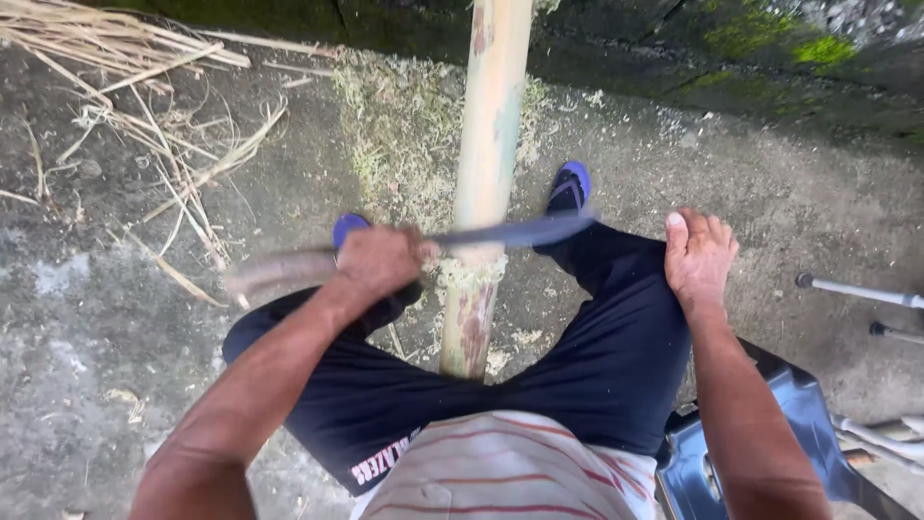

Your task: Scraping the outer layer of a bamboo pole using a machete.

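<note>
head view | left hand (380, 262) gripped around long knife (510, 233), blade lying across bamboo pole (484, 183) | pole stands between the knees, leaning on mossy wall (751, 48) | right hand (700, 255) holds nothing, flat on right knee | shavings (395, 125) on concrete floor (87, 318)

No packages, signs or screens in your view. Only label-like thing: a strip of white-and-red print (383, 464) on your dark shorts (616, 366), left thigh hem.
</note>
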